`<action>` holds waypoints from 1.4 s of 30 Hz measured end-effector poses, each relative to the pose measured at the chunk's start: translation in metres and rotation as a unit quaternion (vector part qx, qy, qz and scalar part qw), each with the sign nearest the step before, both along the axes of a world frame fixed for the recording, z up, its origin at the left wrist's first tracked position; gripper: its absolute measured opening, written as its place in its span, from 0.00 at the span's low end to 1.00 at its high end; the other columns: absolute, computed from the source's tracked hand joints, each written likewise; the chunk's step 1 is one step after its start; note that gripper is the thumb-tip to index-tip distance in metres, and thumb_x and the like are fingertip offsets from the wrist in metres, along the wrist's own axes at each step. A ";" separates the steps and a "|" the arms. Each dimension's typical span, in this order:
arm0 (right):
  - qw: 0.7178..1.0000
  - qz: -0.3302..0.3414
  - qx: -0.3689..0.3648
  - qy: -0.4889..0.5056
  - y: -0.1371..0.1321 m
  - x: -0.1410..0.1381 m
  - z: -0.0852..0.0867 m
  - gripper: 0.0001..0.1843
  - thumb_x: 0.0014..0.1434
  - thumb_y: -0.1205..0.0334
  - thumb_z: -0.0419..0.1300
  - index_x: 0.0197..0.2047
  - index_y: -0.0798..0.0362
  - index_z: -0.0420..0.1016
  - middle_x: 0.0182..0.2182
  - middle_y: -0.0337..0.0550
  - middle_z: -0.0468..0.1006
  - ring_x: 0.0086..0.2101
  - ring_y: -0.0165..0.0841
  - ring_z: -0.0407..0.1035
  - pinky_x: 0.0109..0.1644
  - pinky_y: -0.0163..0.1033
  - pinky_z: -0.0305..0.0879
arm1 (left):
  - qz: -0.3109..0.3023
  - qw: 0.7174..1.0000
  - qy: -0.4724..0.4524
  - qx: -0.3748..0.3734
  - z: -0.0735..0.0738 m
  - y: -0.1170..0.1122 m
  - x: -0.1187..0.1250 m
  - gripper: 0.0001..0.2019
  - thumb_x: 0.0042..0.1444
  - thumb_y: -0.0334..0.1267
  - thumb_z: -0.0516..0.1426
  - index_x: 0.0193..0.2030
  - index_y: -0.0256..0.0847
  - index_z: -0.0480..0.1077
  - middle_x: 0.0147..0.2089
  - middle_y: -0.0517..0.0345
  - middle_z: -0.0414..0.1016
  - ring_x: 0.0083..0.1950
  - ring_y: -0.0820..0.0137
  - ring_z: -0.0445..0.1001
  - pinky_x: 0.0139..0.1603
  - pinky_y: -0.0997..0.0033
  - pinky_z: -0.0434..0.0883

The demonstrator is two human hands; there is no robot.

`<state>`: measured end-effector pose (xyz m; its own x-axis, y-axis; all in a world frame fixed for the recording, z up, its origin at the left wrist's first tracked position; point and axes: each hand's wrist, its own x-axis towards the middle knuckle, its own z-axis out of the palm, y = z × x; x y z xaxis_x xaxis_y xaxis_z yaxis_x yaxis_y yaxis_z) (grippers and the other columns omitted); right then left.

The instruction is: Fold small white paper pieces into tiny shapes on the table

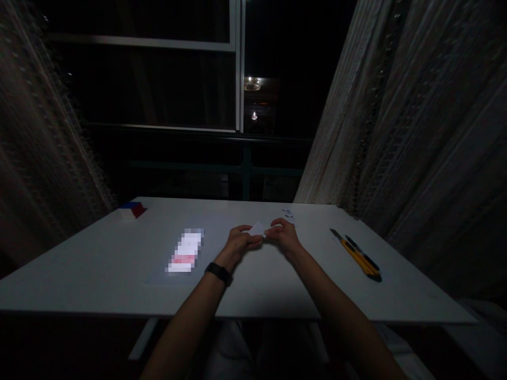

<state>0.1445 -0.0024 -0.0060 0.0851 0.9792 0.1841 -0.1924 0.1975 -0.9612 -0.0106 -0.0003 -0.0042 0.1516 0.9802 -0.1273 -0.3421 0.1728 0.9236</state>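
**White paper (256, 229), pinched from both sides**

The left hand (243, 240) grasps the white paper between its thumb and fingers, and the right hand (283, 233) closes its thumb and fingers on the near right edge. The paper shows a pointed upper corner; whether it is folded is too dim to tell. It sits between the two hands, over the middle of the tabletop (99, 287).

It should handle as something very light and thin, easy to bend and quick to crease or tear if tugged. A gentle pinch at the edges, with the thumb against the flat face, looks the best hold; a hard squeeze would likely crumple it.

On the left wrist is a dark wristband (219, 273). Just beyond the right hand lie small slips (288, 215) with dark marks. To the left, a bright phone (185, 252) lies on a pale sheet (156, 277), and near the far left corner stands a red, white and blue block (132, 210). To the right, a yellow cutter (357, 259) lies just beside a slim black pen-like tool (362, 252).
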 end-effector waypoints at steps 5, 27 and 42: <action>1.000 -0.001 -0.016 0.010 0.001 -0.001 0.000 0.24 0.24 0.61 0.72 0.25 0.53 0.66 0.16 0.36 0.75 0.18 0.31 0.70 0.24 0.36 0.68 | 0.007 1.000 -0.005 -0.002 0.003 -0.002 0.000 0.23 0.31 0.18 0.65 0.37 0.31 0.68 0.25 0.53 0.75 0.25 0.70 0.75 0.30 0.71 0.75; 1.000 -0.008 -0.018 0.003 0.006 0.006 -0.002 0.24 0.25 0.63 0.71 0.25 0.53 0.64 0.14 0.33 0.73 0.17 0.29 0.67 0.22 0.33 0.64 | -0.038 0.999 0.010 0.010 0.000 -0.001 0.000 0.31 0.31 0.25 0.68 0.46 0.32 0.65 0.27 0.51 0.76 0.26 0.66 0.76 0.29 0.66 0.76; 0.998 -0.042 -0.041 0.035 0.010 0.016 -0.002 0.21 0.29 0.67 0.69 0.27 0.52 0.63 0.14 0.32 0.72 0.18 0.30 0.68 0.23 0.34 0.67 | -0.139 0.988 0.061 0.010 0.005 -0.002 -0.008 0.13 0.42 0.37 0.61 0.34 0.29 0.72 0.37 0.39 0.77 0.32 0.60 0.77 0.22 0.72 0.73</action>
